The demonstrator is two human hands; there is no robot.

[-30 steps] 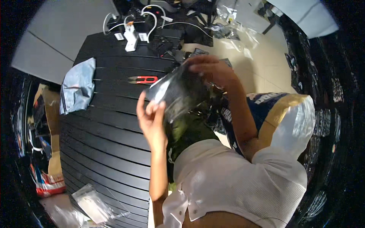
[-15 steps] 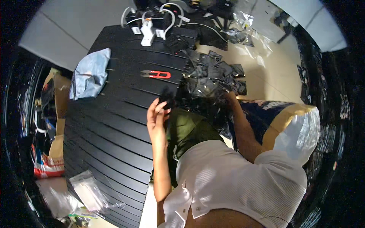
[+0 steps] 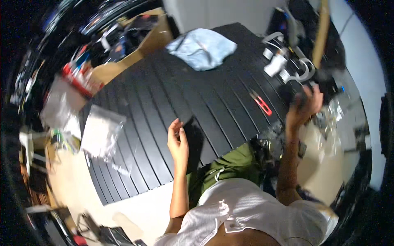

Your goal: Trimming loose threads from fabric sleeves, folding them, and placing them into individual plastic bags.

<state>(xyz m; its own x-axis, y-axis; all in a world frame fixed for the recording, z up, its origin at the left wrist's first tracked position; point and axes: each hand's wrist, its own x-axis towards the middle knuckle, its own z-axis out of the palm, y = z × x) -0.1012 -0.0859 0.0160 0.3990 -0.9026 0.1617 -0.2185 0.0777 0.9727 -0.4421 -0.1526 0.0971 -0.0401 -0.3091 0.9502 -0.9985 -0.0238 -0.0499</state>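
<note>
Leftmost on the black slatted table (image 3: 154, 110), a clear bag with pale contents (image 3: 98, 135) lay flat, with an open cardboard box (image 3: 162, 33) standing beyond the far edge. Next along, the left hand (image 3: 178, 145) hung over the near part of the slats, its fingers loosely curled and bare; the dark, fuzzy thing that had been at its fingertips half a second earlier was no longer there. A pale blue cloth item (image 3: 203, 51) lay crumpled farther back, and the whole table had swung round in view, as though the head had turned left. Further right, the red-handled snips (image 3: 262, 105) rested untouched, on the table as before. Just past them, the dark packets (image 3: 274, 139) lay bunched beside the olive trousers (image 3: 232, 164), partly hidden by the right forearm. A white adaptor (image 3: 276, 64) sat behind. Rightmost, the right hand (image 3: 305, 106) had left the packets and was raised near the adaptor's cables; it was blurred against a dark patch, so whether its fingers gripped anything could not be told. With the left hand freed and the right one away from the pile, the handling of packets seemed to be between pieces.
</note>
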